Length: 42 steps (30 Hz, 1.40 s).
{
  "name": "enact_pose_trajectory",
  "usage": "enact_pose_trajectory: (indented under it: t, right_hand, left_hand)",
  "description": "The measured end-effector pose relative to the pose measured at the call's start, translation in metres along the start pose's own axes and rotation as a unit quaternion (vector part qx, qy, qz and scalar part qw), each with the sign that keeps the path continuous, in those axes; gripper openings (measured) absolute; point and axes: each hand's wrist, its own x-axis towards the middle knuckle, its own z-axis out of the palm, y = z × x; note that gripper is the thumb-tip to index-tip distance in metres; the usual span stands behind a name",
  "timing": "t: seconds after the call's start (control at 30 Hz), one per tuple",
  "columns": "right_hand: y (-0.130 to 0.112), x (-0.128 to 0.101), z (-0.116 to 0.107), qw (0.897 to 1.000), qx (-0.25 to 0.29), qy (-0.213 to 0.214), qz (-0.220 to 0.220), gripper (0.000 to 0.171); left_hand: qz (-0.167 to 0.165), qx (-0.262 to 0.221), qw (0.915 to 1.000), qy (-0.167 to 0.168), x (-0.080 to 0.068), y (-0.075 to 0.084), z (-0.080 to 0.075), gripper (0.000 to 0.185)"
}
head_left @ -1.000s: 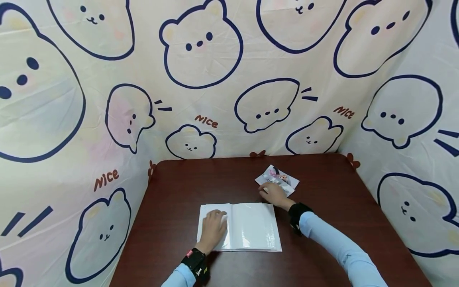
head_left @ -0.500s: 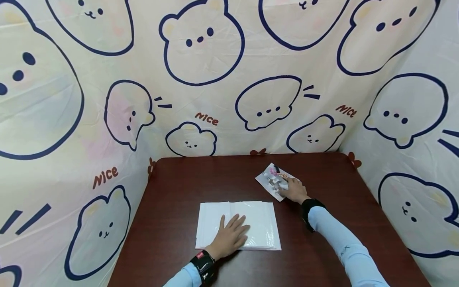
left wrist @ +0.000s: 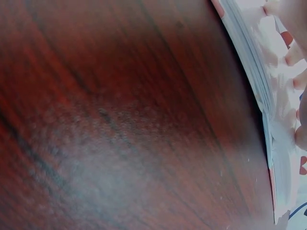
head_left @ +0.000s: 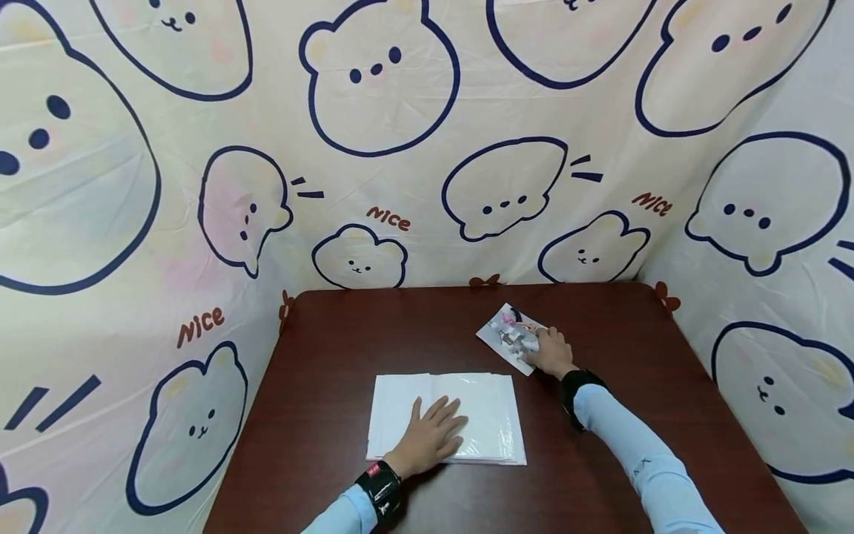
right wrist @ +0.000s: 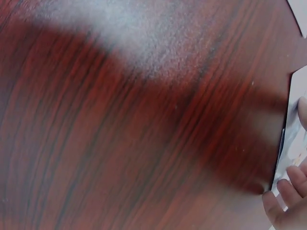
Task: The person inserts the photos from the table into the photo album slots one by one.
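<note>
An open album point(head_left: 480, 415) with white pages and shiny clear sleeves lies on the dark brown table. My left hand point(head_left: 429, 437) rests palm down across its middle, fingers spread over both pages. The left wrist view shows the album's layered page edges point(left wrist: 249, 57) beside the fingertips. Beyond the album, toward the right, is a small stack of picture cards point(head_left: 505, 336) with colourful cartoon figures on white. My right hand point(head_left: 552, 353) grips its right side, thumb over the top card and fingers curled at the edge; the hand covers part of the picture.
The wooden table point(head_left: 320, 341) reaches back to a cream cloth backdrop point(head_left: 414, 178) printed with bear outlines, which also hangs along both sides. Dark bands point(head_left: 380, 489) with devices are strapped round both wrists, over light blue sleeves.
My left hand has shifted right from the left page and flattened over the album's middle. My right hand has moved to the cards' right side, and the fanned cards now lie together.
</note>
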Motion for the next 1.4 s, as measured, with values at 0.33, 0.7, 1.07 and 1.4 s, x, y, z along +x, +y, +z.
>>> enact_pose_trajectory:
  t: [0.33,0.7,1.07,1.4]
  right_hand:
    - [0.001,-0.004,0.001,0.996,0.08,0.032,0.035,0.07]
    - [-0.001,-0.014,-0.019,0.962,0.261,0.079,0.022,0.038]
    - [-0.039,-0.043,-0.057,0.939,0.292,0.129,-0.128,0.028]
    - [-0.089,-0.064,-0.059,0.91,0.199,0.054,-0.36,0.011]
  left_hand:
    - [0.005,0.003,1.0,0.007,0.001,0.0,0.004,0.044]
    - [0.019,-0.018,0.9996,0.0,0.01,-0.007,-0.006,0.037]
    - [-0.078,-0.094,0.9838,0.131,0.033,-0.012,-0.039,0.033]
    - [-0.051,-0.152,0.9651,0.207,0.06,-0.028,-0.084,0.033]
